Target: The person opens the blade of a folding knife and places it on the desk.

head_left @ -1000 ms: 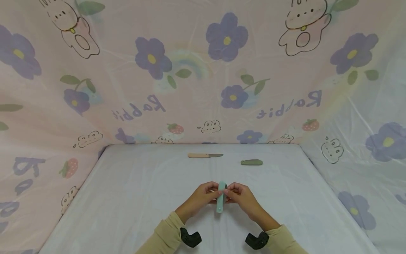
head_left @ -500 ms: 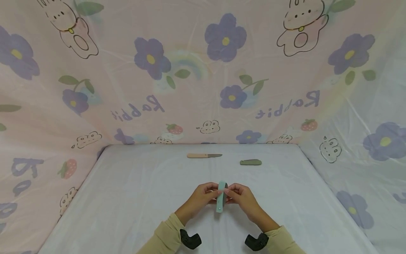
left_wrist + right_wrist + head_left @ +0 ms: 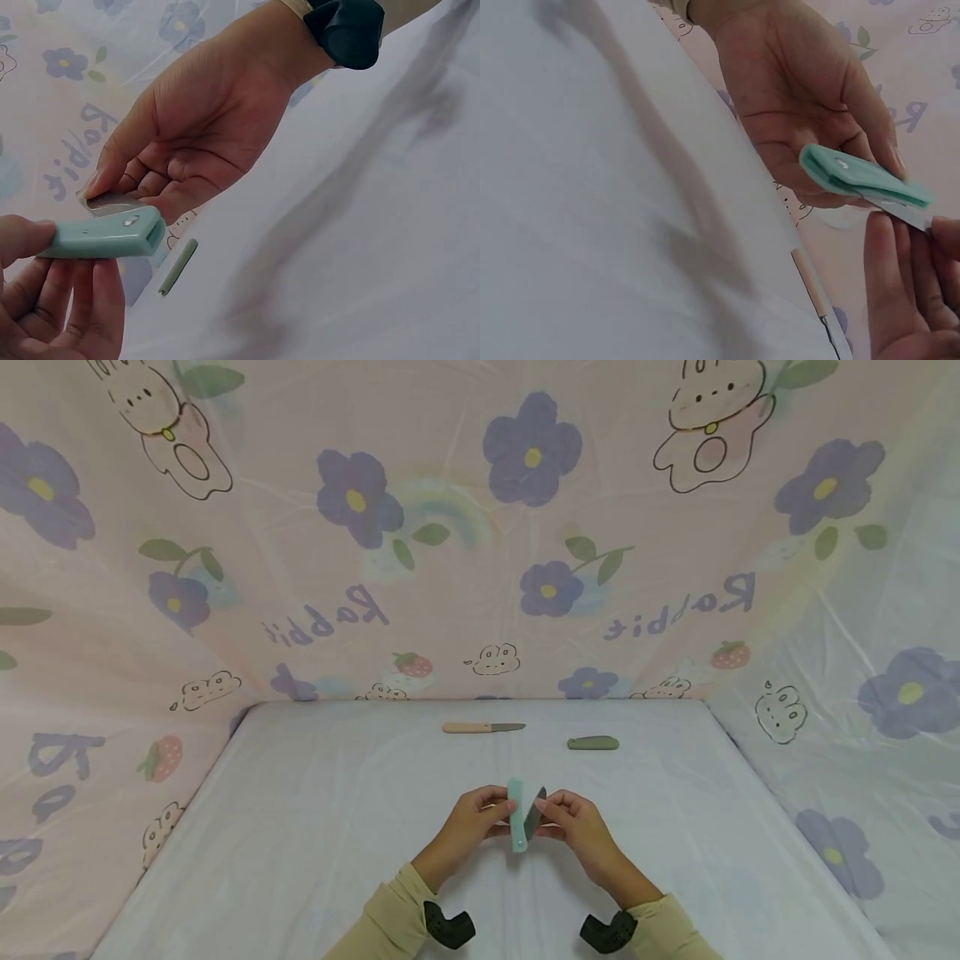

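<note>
Head view shows the left hand (image 3: 474, 814) pinching a mint handle (image 3: 516, 822) between thumb and fingers, while the right hand (image 3: 581, 825) pinches its blade (image 3: 532, 822), angled partly out. Beyond both hands' fingers lie a wooden-handled knife (image 3: 469, 727) and, farther right, a green handle (image 3: 593, 743).

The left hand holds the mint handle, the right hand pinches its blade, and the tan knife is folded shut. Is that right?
Not quite: the tan knife isn't folded shut; the head view shows it open. The left hand does hold the mint handle, and the right hand pinches its blade.
</note>
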Motion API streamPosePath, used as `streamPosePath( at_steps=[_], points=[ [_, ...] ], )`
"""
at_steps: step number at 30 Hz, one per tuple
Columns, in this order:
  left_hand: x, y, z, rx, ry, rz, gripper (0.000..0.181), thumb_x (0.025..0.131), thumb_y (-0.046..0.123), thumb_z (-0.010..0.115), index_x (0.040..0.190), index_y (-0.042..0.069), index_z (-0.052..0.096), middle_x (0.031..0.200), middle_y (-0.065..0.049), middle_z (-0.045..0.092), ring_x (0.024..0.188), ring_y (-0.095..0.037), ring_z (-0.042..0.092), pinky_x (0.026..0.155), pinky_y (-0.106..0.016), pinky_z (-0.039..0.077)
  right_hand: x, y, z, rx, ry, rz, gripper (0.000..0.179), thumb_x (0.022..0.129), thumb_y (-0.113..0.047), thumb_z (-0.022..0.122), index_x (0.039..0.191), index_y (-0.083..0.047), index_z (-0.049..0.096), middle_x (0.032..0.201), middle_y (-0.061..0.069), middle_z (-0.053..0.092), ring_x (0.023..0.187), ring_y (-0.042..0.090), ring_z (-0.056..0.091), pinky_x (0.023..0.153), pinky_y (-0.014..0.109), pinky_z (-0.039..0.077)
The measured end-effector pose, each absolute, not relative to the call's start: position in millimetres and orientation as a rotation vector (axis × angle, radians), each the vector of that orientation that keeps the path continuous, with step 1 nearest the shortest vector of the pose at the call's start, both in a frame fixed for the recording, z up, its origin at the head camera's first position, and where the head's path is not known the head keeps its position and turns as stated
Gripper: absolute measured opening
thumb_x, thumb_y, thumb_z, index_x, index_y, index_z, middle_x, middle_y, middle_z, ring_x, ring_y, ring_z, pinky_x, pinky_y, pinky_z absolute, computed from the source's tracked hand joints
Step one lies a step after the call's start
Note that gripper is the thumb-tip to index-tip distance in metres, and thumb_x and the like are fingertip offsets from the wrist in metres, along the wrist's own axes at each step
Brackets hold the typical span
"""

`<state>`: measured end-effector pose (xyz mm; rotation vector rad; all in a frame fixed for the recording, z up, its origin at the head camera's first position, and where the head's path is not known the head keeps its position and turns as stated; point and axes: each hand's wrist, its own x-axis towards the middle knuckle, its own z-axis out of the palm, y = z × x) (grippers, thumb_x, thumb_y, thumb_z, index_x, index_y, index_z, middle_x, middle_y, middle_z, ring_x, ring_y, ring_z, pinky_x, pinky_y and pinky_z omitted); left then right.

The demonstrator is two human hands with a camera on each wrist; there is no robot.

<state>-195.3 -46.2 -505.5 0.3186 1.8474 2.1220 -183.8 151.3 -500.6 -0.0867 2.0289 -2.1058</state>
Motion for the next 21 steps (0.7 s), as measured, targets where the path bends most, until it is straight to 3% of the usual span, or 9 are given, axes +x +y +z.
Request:
streamPosePath(
  at_steps=[15,21],
  points=[
    [-192.2,-46.1,-497.4,0.297,1.758,2.178,0.032,0.091,0.016,0.061,0.116,-0.004,0.057,0.097,-0.009,0.062,0.087,-0.019,0.063,0.078,-0.037,0.055,-183.3,157.9,-497.5,-0.022,1.803,-2.208,0.030,0.090,-0.019,0.062,0.107,0.004,0.053,0.093,0.013,0.060,0.083,0.022,0.062,0.077,0.036,0.055],
    [-193.6,-47.3,-500.1,0.213,1.748,2.208,0.032,0.091,0.015,0.061,0.116,-0.005,0.056,0.097,-0.007,0.062,0.087,-0.019,0.063,0.079,-0.039,0.054,-183.1,158.4,-496.4,-0.061,1.846,-2.211,0.025,0.091,-0.017,0.061,0.103,0.004,0.054,0.091,0.012,0.060,0.082,0.021,0.062,0.078,0.038,0.055]
  ],
)
